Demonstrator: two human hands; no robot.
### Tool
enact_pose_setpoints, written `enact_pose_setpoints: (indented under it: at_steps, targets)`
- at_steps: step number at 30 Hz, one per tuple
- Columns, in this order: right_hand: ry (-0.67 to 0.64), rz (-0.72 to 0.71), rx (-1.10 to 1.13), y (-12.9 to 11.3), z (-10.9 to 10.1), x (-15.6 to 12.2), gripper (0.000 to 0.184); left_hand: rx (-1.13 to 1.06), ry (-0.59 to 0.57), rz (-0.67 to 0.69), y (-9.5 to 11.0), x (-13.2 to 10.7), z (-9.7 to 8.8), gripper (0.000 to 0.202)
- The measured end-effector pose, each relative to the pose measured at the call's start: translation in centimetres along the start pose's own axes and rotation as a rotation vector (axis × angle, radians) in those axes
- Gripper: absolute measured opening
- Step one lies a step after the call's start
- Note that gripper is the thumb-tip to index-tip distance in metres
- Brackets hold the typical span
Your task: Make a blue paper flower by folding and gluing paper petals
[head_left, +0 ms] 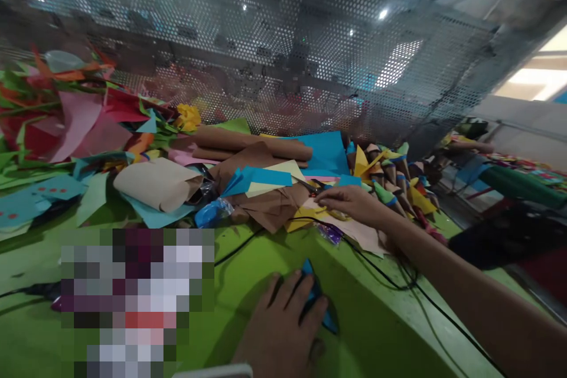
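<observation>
Clock reference: directions read from the centre of the head view, 12 at the top edge.
Left hand [287,322]: at 6 o'clock, palm down above the table [248,283].
Left grip: fingers spread apart and laid over the blue piece; whether they pinch it cannot be told.
Blue piece [313,290]: on the table at 6 o'clock, pointed at its ends, partly covered by the left fingers.
Right hand [343,201]: at 4 o'clock, arm extended in from the lower right; relative to the left hand, at 1 o'clock.
Right grip: fingers bent, tips close together beside a dark tool [312,183]; clamping on it cannot be confirmed.
Sheets: yellow sheet [300,220] just beside the right hand, on its 8 o'clock side; large blue sheet [330,150] at 2 o'clock.
Rolls: brown roll [252,143] at 10 o'clock, near centre; beige roll [150,186] at 9 o'clock.
Paper cones [390,174]: clustered at 3 o'clock, beyond the right hand.
Paper heap [84,121]: mixed colours, between 9 and 10 o'clock.
Cable [238,247]: black, crossing the table between the two hands.
Screen [274,41]: perforated, at 12 o'clock, behind the papers.
</observation>
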State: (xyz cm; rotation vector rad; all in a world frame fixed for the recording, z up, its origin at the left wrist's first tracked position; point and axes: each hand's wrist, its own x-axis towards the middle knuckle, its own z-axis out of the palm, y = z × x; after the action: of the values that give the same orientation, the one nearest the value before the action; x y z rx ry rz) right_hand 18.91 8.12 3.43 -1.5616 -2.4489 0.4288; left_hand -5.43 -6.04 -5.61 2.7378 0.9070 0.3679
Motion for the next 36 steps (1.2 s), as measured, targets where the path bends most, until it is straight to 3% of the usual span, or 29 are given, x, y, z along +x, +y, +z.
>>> enact_pose_setpoints:
  at_steps: [3, 6, 14, 24, 29, 32, 36]
  targets:
    - [0.023, 0.11, -0.183, 2.1, -0.7, -0.9, 0.028, 0.042, 0.016, 0.025, -0.2, -0.1, 0.2, 0.052]
    - [0.014, 0.128, -0.284, 3.4, -0.5, -1.7, 0.034, 0.096, 0.059, 0.046, -0.5, -0.2, 0.7, 0.05]
    - [0.091, 0.091, -0.404, 3.3, 0.9, -3.0, 0.013, 0.303, 0.305, 0.127, -1.2, -0.5, 1.5, 0.044]
    - [0.358, 0.143, -0.519, 5.2, -2.8, -1.5, 0.02, 0.393, 0.431, 0.168, -1.4, -0.2, 1.3, 0.041]
    - [0.341, 0.013, -0.669, 3.2, -0.6, -0.2, 0.04, 0.37, 0.43, 0.168, -1.4, -0.1, 1.4, 0.042]
    - [0.226, -0.106, -0.721, 1.8, 1.6, 1.2, 0.032, 0.339, 0.403, 0.164, -1.5, -0.1, 1.5, 0.043]
    - [0.182, -0.068, -0.759, 1.1, 3.7, 3.1, 0.023, 0.318, 0.371, 0.154, -1.5, -0.2, 1.9, 0.047]
